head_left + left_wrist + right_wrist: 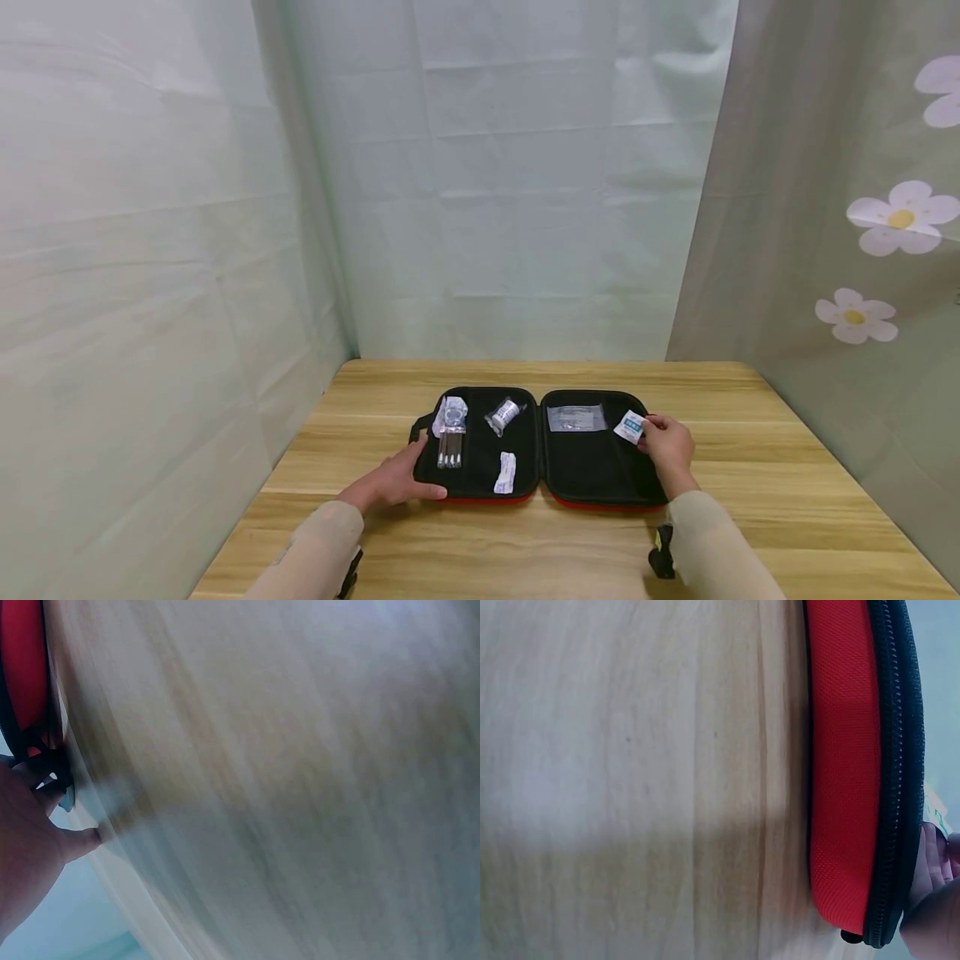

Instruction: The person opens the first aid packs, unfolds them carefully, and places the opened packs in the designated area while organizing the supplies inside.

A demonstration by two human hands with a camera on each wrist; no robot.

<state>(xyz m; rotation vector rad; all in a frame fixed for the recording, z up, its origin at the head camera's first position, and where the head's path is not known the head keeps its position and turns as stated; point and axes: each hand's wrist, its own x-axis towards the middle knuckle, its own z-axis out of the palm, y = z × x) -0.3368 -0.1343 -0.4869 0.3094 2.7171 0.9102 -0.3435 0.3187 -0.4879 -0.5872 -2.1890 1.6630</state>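
An unzipped zip case (480, 450), black inside and red outside, lies spread flat on the table. My left hand (397, 479) rests on its left front corner, thumb stretched along the front edge and fingers by the side handle (52, 765). Over the right half, my right hand (670, 446) pinches a small white packet with blue print (630, 427). The left half holds a clear pack of dark-stemmed sticks (450, 442), a wrapped roll (504, 415) and a white strip packet (506, 473). A flat clear bag (577, 418) lies in the right half.
The wooden table (525, 550) runs around the case on all sides. Pale curtains (525, 208) hang behind it and at both sides, the right one with printed flowers.
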